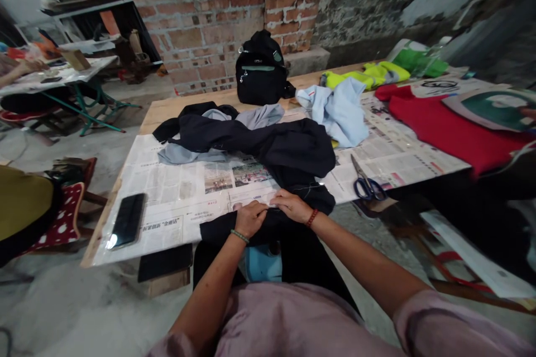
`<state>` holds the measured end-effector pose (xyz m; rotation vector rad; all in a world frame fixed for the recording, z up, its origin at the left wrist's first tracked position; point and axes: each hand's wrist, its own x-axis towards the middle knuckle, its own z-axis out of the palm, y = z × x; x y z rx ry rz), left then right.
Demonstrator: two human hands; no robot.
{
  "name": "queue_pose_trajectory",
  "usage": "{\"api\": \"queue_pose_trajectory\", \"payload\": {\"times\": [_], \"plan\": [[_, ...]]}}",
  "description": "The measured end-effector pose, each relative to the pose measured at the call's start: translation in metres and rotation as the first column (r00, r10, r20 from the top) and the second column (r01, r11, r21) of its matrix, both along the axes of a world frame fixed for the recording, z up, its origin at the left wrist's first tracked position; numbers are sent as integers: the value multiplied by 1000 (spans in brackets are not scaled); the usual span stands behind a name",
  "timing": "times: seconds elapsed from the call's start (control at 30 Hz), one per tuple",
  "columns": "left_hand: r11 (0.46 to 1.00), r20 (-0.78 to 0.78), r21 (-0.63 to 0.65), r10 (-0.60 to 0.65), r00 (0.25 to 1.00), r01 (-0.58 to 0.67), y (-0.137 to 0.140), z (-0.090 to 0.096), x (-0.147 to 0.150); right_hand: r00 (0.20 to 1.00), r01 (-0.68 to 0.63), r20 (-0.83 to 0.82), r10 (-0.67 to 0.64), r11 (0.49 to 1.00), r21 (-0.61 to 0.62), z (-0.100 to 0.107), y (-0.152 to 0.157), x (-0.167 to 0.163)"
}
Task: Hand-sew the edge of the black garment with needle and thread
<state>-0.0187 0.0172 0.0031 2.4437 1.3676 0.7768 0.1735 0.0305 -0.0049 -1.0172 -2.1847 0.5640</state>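
At the table's near edge, my left hand (pixel 250 218) is closed on a piece of dark cloth (pixel 221 228) that hangs over the edge. My right hand (pixel 292 206) pinches the same cloth close beside it, the fingertips of both hands nearly meeting. Whether a needle or thread sits between the fingers is too small to tell. Beyond the hands lies a heap of dark navy garments (pixel 251 136), and its dark fabric runs down to my right hand. Grey cloth (pixel 184 153) shows under the heap.
Newspaper (pixel 167 195) covers the wooden table. A phone (pixel 127 220) lies at left, scissors (pixel 368 185) at right near the edge. Behind stand a black backpack (pixel 262 72) and light blue cloth (pixel 339 109). Far right, a person's hand holds a green iron (pixel 498 109) on red cloth (pixel 444 128).
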Motion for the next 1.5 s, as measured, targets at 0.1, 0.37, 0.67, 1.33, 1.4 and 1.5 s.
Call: {"api": "queue_pose_trajectory", "payload": {"times": [0.1,0.37,0.67,1.33,1.4,1.5], "plan": [[1000,5,-12,-11,1000,11,0,0,0,1000,1,-8,-1,1000,5,1,-1,0],[999,25,-25,-22,999,22,1,0,-1,996,-33,-81,36,999,32,7,-3,0],[1000,41,-17,-22,999,23,2,-1,0,999,-36,17,36,999,20,6,-3,1],[1000,62,21,-23,998,22,4,-3,-1,928,-239,260,266,962,-131,39,7,-3],[1000,62,11,-26,998,26,4,-2,-1,952,-173,214,218,963,-208,40,7,-4],[1000,71,1,-30,997,30,4,-1,-1,977,-101,141,158,933,-344,39,9,-6]]}}
